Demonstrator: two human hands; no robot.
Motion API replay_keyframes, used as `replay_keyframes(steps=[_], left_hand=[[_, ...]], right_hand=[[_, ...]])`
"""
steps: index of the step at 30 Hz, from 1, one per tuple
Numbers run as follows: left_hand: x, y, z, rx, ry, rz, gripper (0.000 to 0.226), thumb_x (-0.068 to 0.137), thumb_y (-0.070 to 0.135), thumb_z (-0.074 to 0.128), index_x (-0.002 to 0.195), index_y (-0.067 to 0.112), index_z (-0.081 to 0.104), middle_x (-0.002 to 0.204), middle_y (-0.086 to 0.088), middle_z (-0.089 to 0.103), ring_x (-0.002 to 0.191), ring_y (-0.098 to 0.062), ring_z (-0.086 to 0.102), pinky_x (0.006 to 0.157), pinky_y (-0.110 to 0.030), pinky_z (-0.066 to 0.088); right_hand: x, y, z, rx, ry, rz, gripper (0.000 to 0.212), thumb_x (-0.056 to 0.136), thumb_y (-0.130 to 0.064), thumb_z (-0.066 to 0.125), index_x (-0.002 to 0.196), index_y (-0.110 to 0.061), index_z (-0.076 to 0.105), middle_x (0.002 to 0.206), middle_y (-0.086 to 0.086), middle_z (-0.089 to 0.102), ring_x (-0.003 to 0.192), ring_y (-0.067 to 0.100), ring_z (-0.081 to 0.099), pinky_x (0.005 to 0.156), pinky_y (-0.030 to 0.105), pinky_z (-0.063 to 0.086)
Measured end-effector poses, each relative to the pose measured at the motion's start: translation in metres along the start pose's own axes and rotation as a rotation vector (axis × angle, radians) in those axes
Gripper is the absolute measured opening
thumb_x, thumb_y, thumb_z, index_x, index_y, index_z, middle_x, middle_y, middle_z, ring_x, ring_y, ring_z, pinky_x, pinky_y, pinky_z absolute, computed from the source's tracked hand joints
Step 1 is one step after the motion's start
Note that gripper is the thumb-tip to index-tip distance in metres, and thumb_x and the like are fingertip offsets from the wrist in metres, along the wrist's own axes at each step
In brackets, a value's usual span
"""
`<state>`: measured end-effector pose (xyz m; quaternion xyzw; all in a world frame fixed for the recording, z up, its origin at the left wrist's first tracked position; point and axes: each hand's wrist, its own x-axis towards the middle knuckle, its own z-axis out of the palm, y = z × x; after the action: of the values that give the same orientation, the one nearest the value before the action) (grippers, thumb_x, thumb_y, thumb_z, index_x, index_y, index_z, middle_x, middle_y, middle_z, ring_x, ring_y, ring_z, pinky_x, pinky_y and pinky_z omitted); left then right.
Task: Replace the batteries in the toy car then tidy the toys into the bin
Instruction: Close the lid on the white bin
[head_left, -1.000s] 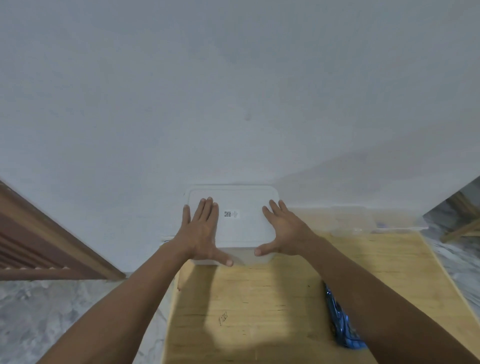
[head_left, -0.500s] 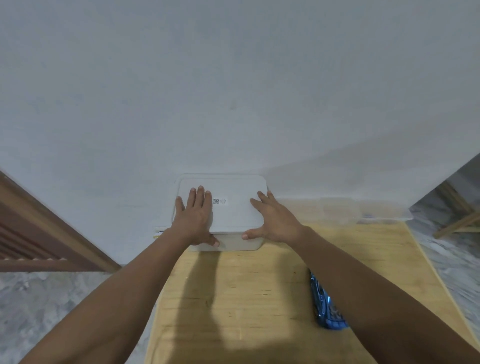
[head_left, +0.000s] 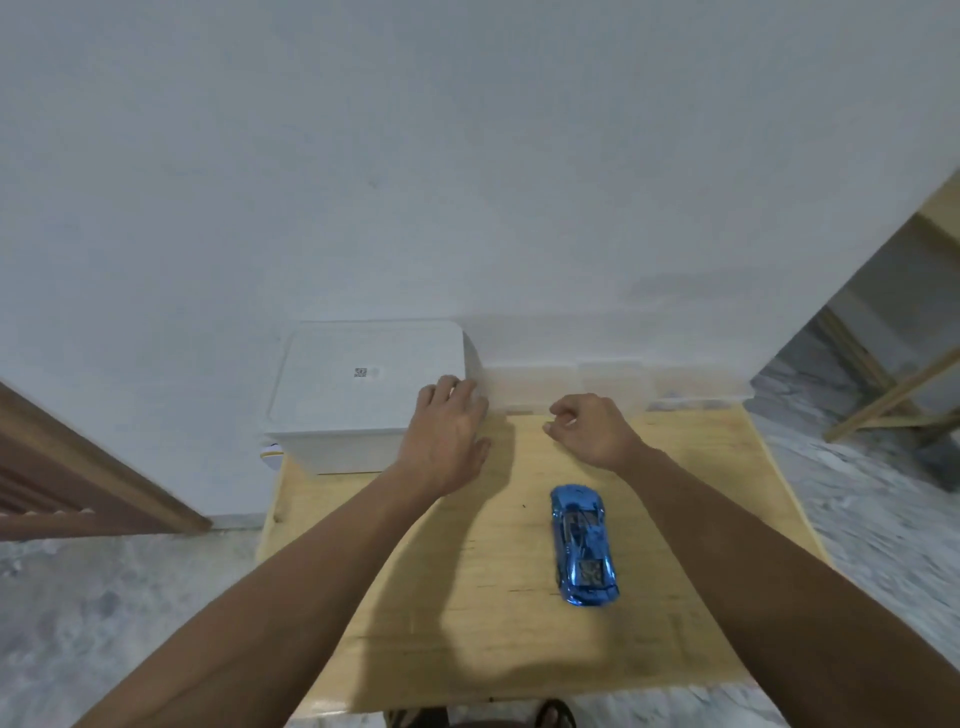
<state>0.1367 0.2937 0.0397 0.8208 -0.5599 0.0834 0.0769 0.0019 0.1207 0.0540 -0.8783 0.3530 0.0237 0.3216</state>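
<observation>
A shiny blue toy car (head_left: 584, 545) lies on the wooden table (head_left: 493, 623), nose toward the wall, right of centre. A white lidded bin (head_left: 358, 395) stands at the table's far left corner against the wall. My left hand (head_left: 447, 436) is flat, fingers apart, its fingertips touching the bin's right front corner. My right hand (head_left: 592, 428) hovers over the table right of the bin, fingers loosely curled, holding nothing. The car lies just below my right wrist, untouched.
A clear plastic container (head_left: 618, 387) sits along the wall right of the bin. A brown wooden door frame (head_left: 98, 483) stands at the left. Wooden legs (head_left: 893, 395) stand on the marble floor (head_left: 104, 623) at the right.
Both hands have come off the bin's lid and moved right. The view has shifted, so the whole blue car now shows.
</observation>
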Motion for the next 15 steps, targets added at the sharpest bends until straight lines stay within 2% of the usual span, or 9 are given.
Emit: replay_keyframes(steps=[2,4,7,9,11,12,13,14,15], left_hand=[[-0.001,0.026,0.007,-0.070,-0.034,-0.002,0.038,0.079,0.033,0.066,0.109,0.010,0.067,0.116,-0.011,0.061,0.109,-0.030,0.050,0.090,-0.042,0.041],[-0.003,0.050,0.015,-0.231,-0.157,-0.094,0.039,0.086,0.033,0.060,0.119,0.013,0.065,0.120,-0.008,0.060,0.114,-0.027,0.050,0.097,-0.039,0.039],[-0.006,0.074,0.031,-0.488,-0.426,-0.297,0.046,0.088,0.029,0.062,0.130,0.010,0.059,0.130,-0.007,0.060,0.119,-0.023,0.054,0.099,-0.030,0.043],[-0.010,0.085,0.044,-0.574,-0.582,-0.387,0.049,0.087,0.026,0.064,0.131,0.007,0.058,0.132,-0.008,0.060,0.120,-0.023,0.055,0.099,-0.029,0.044],[-0.014,0.094,0.052,-0.660,-0.672,-0.479,0.037,0.086,0.023,0.067,0.120,0.008,0.064,0.126,-0.007,0.061,0.115,-0.022,0.057,0.097,-0.029,0.044],[-0.016,0.099,0.055,-0.717,-0.701,-0.534,0.018,0.086,0.020,0.067,0.103,0.013,0.068,0.117,-0.007,0.061,0.107,-0.021,0.058,0.094,-0.029,0.045],[-0.018,0.102,0.056,-0.777,-0.742,-0.572,0.007,0.087,0.016,0.067,0.083,0.021,0.062,0.107,-0.007,0.059,0.096,-0.020,0.058,0.088,-0.031,0.048],[-0.020,0.106,0.059,-0.839,-0.767,-0.613,0.022,0.087,0.012,0.066,0.075,0.025,0.052,0.102,-0.008,0.058,0.086,-0.019,0.057,0.079,-0.031,0.049],[-0.023,0.110,0.060,-0.907,-0.801,-0.657,0.023,0.088,0.009,0.065,0.080,0.026,0.051,0.101,-0.010,0.058,0.078,-0.019,0.057,0.071,-0.030,0.048]], right_hand=[[-0.005,0.019,-0.006,0.011,-0.023,0.059,0.035,0.090,-0.027,0.066,0.118,-0.006,0.065,0.116,0.010,0.068,0.109,0.022,0.062,0.090,0.023,0.044],[-0.011,0.036,-0.010,0.008,-0.056,0.113,0.030,0.089,-0.023,0.067,0.112,-0.004,0.068,0.115,0.010,0.068,0.109,0.023,0.062,0.093,0.027,0.047],[-0.022,0.057,-0.007,0.031,-0.159,0.227,0.024,0.086,-0.017,0.068,0.102,0.002,0.070,0.094,0.014,0.070,0.084,0.027,0.066,0.080,0.037,0.056],[-0.030,0.067,-0.003,0.056,-0.235,0.309,0.023,0.085,-0.013,0.068,0.101,0.003,0.068,0.093,0.016,0.072,0.079,0.029,0.070,0.073,0.042,0.061],[-0.038,0.074,0.002,0.085,-0.292,0.372,0.027,0.085,-0.015,0.069,0.105,0.003,0.065,0.101,0.018,0.071,0.087,0.029,0.071,0.072,0.041,0.061],[-0.042,0.077,0.004,0.102,-0.322,0.392,0.032,0.086,-0.018,0.071,0.108,0.004,0.062,0.103,0.018,0.070,0.089,0.029,0.071,0.071,0.040,0.061],[-0.046,0.080,0.006,0.125,-0.353,0.405,0.039,0.086,-0.020,0.072,0.112,0.004,0.059,0.105,0.018,0.068,0.089,0.029,0.070,0.072,0.041,0.061],[-0.049,0.083,0.009,0.160,-0.387,0.421,0.045,0.085,-0.022,0.074,0.118,0.004,0.056,0.105,0.017,0.067,0.089,0.029,0.070,0.074,0.043,0.061],[-0.051,0.087,0.011,0.203,-0.422,0.438,0.053,0.083,-0.022,0.076,0.124,0.003,0.052,0.105,0.017,0.066,0.089,0.029,0.069,0.075,0.045,0.060]])
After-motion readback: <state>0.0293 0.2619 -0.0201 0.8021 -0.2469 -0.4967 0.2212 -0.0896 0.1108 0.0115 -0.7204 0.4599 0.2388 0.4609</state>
